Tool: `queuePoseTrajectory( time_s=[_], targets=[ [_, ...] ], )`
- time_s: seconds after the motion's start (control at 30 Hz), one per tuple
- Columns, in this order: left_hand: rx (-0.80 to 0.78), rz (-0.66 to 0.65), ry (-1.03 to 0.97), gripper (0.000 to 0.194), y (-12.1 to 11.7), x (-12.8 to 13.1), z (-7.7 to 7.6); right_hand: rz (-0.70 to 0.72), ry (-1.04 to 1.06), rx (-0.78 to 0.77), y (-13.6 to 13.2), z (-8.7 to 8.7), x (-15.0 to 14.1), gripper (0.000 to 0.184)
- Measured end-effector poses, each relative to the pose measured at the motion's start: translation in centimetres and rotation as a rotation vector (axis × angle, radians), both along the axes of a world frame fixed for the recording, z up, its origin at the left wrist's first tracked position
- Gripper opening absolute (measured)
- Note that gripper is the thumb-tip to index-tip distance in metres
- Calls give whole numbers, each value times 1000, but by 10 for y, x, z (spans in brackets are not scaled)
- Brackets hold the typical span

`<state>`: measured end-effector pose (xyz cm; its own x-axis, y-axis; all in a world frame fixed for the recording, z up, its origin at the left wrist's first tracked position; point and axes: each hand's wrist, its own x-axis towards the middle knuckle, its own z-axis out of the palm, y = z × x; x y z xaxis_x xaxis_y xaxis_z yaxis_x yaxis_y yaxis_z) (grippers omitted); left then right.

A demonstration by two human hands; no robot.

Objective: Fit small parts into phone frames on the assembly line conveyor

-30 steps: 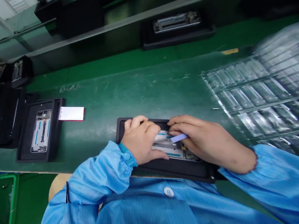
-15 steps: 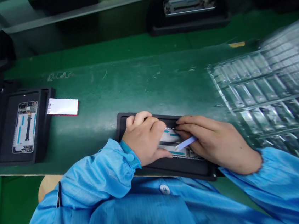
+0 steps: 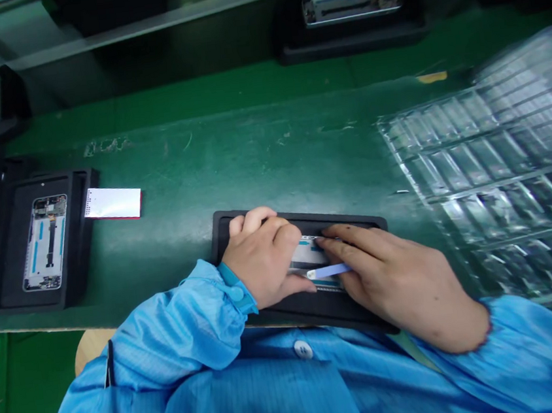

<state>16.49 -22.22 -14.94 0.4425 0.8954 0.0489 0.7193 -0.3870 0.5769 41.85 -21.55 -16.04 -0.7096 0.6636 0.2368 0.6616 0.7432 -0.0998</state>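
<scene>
A black fixture tray (image 3: 277, 219) lies at the near edge of the green bench, with an open phone frame (image 3: 308, 255) in it. My left hand (image 3: 264, 257) rests curled on the frame's left part, fingers closed and pressing it down. My right hand (image 3: 392, 280) covers the frame's right part, its fingers pinched around a thin pale-blue stick tool (image 3: 329, 270). The tool's white tip touches the frame close to my left thumb. Most of the phone frame is hidden under both hands.
At the left, a second black tray (image 3: 79, 207) holds another phone frame (image 3: 46, 242), with a white card (image 3: 112, 203) beside it. A clear plastic blister tray (image 3: 493, 164) fills the right side. Farther back, another fixture with a part (image 3: 350, 3) sits on the raised conveyor.
My right hand slid left over the frame and the blue tool swung flatter, its tip moving toward my left thumb. My left hand stayed in place. The view tilted slightly.
</scene>
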Motion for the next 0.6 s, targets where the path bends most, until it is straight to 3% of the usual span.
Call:
queuePoseTrajectory(
  time_s=[0.17, 0.3, 0.4, 0.5, 0.6],
  targets=[
    [6, 16, -2, 73, 1, -1, -3, -52, 87, -189, 1, 9, 2, 46],
    [21, 18, -3, 71, 2, -3, -4, -154, 374, -438, 19, 41, 25, 32],
    [43, 20, -3, 73, 2, -4, -5, -298, 647, -428, 23, 60, 34, 24],
    [57, 26, -10, 74, 2, -5, -5, -261, 616, -407, 21, 56, 24, 28],
    [48, 28, -15, 74, 1, -5, -5, -230, 534, -420, 17, 35, 8, 27]
  ],
)
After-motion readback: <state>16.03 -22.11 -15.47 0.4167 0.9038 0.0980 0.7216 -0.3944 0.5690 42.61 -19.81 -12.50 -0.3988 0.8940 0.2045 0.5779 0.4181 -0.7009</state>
